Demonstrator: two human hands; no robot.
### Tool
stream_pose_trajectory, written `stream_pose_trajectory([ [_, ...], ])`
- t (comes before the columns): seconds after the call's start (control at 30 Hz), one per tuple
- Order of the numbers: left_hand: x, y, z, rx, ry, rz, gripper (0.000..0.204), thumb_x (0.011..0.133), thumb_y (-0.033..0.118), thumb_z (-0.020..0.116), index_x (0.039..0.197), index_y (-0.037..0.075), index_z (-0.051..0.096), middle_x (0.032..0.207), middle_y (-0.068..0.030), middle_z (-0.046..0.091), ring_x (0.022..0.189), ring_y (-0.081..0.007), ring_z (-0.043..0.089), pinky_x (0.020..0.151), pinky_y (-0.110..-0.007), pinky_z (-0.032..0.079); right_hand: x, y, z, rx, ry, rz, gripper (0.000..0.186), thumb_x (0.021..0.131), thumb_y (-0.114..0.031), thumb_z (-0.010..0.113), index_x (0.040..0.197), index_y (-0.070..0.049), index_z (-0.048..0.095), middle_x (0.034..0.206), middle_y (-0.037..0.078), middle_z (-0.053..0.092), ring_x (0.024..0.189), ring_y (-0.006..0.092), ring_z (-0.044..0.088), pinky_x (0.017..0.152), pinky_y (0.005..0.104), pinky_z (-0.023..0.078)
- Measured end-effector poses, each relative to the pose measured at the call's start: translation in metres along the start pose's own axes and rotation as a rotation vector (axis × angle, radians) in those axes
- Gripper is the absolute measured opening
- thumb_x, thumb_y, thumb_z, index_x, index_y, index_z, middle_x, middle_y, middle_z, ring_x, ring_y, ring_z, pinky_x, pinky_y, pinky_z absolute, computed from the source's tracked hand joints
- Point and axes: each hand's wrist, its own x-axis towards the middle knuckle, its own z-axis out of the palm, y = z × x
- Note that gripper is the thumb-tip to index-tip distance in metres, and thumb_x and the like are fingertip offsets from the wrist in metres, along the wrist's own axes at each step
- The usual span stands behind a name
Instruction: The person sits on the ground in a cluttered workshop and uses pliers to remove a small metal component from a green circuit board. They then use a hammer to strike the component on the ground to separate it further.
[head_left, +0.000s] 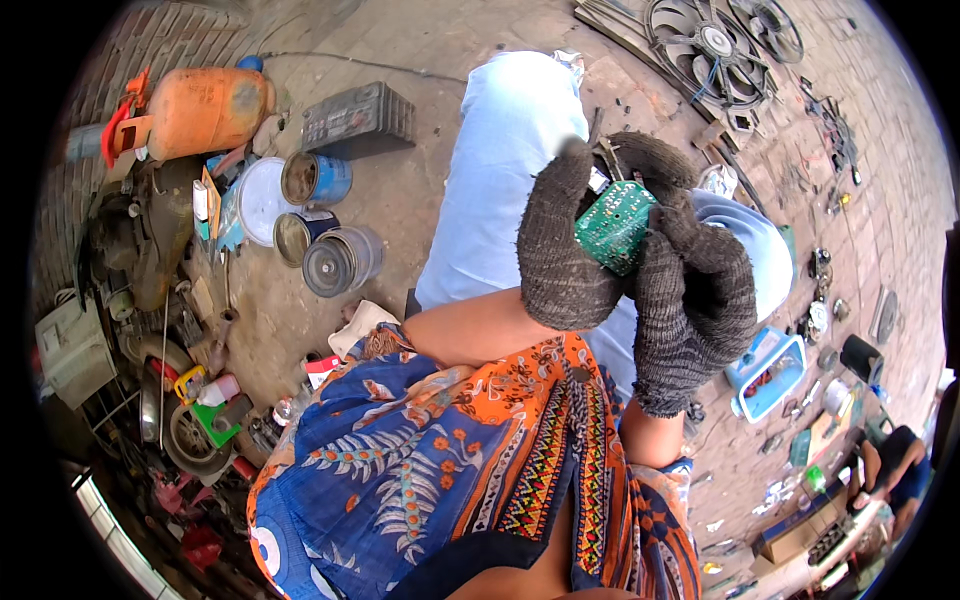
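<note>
A small green circuit board [612, 222] is held up above my light blue trouser legs [480, 170]. My left hand [566, 262], in a dark knitted glove, grips its left side, thumb and fingers curled round it. My right hand [695, 300], gloved alike, closes on the board's right side with bent fingers. Thin dark parts stick out behind the board's upper edge, partly hidden by my fingers.
At left lie an orange gas cylinder [205, 110], a dark battery-like block [355, 122], metal cans [330, 268] and clutter. Fans [712, 42] lie top right, a blue plastic tub [767, 375] at right. Another person [895, 465] is at the lower right.
</note>
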Motion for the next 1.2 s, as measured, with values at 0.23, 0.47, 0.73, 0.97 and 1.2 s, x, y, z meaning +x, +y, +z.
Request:
stream_pose_trajectory([
  [0.23, -0.002, 0.002, -0.002, -0.026, 0.019, -0.016, 0.06, 0.084, 0.052, 0.045, 0.115, 0.001, 0.046, 0.103, -0.0171, 0.055, 0.094, -0.0292, 0.054, 0.083, -0.042, 0.045, -0.001, -0.004, -0.004, -0.054, -0.057, 0.004, 0.019, 0.07, -0.002, 0.072, 0.087, -0.003, 0.065, 0.078, 0.007, 0.064, 0.069, 0.0147, 0.06, 0.061, 0.0257, 0.047],
  [0.47, -0.003, 0.0, 0.008, -0.075, 0.153, -0.021, 0.058, 0.087, 0.05, 0.042, 0.112, -0.002, 0.048, 0.098, -0.0174, 0.057, 0.089, -0.0272, 0.056, 0.081, -0.04, 0.046, -0.001, 0.003, -0.006, 0.09, -0.105, 0.005, 0.02, 0.07, -0.001, 0.071, 0.089, -0.003, 0.065, 0.079, 0.005, 0.064, 0.069, 0.0124, 0.059, 0.061, 0.0244, 0.046],
  [0.73, 0.001, 0.003, 0.004, 0.028, -0.06, -0.025, 0.064, 0.086, 0.054, 0.039, 0.109, -0.004, 0.05, 0.099, -0.0195, 0.056, 0.092, -0.0294, 0.055, 0.082, -0.042, 0.045, -0.002, -0.003, 0.0, 0.072, 0.048, 0.072, 0.021, 0.07, 0.0, 0.072, 0.09, -0.003, 0.066, 0.077, 0.0, 0.061, 0.064, 0.0063, 0.051, 0.056, 0.0193, 0.04],
  [0.97, -0.002, 0.001, 0.007, -0.124, 0.044, -0.04, 0.061, 0.086, 0.053, 0.041, 0.109, -0.002, 0.05, 0.098, -0.019, 0.056, 0.093, -0.0291, 0.054, 0.083, -0.042, 0.045, -0.002, 0.0, -0.001, -0.025, 0.028, 0.003, 0.022, 0.068, -0.001, 0.073, 0.089, -0.004, 0.067, 0.076, 0.003, 0.062, 0.065, 0.0112, 0.056, 0.058, 0.0233, 0.044],
  [1.2, -0.002, 0.004, -0.003, 0.067, 0.01, -0.01, 0.056, 0.086, 0.049, 0.045, 0.11, 0.0, 0.05, 0.099, -0.0179, 0.056, 0.095, -0.0291, 0.055, 0.085, -0.043, 0.045, 0.005, 0.0, -0.01, -0.042, -0.132, -0.032, 0.019, 0.068, -0.003, 0.073, 0.086, -0.005, 0.067, 0.078, 0.006, 0.065, 0.068, 0.0143, 0.06, 0.06, 0.0251, 0.046],
])
